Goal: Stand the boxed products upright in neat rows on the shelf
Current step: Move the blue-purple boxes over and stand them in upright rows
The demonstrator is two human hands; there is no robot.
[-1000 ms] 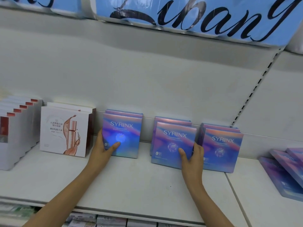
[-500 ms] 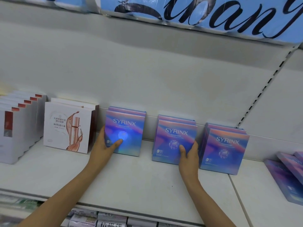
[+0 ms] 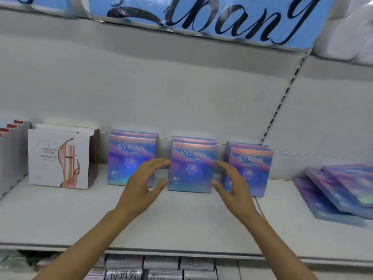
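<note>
Three short rows of blue-purple SYRINX boxes stand upright against the back of the white shelf (image 3: 181,223): a left row (image 3: 129,152), a middle row (image 3: 192,162) and a right row (image 3: 252,164). My left hand (image 3: 143,182) hovers at the middle row's left edge, fingers spread in a loose C, thumb near the box's lower corner. My right hand (image 3: 232,182) mirrors it at the right edge. Both hands frame the front box; whether the fingertips touch it I cannot tell.
A white box with a rose-gold bottle picture (image 3: 58,158) stands left of the SYRINX rows, with white and red boxes (image 3: 12,150) further left. Several SYRINX boxes (image 3: 339,190) lie flat on the right shelf section. Packaged goods (image 3: 157,267) fill the shelf below.
My left hand left the left row and moved right to the middle row's left edge. My right hand lifted off the middle box's front and now hovers at its right edge.
</note>
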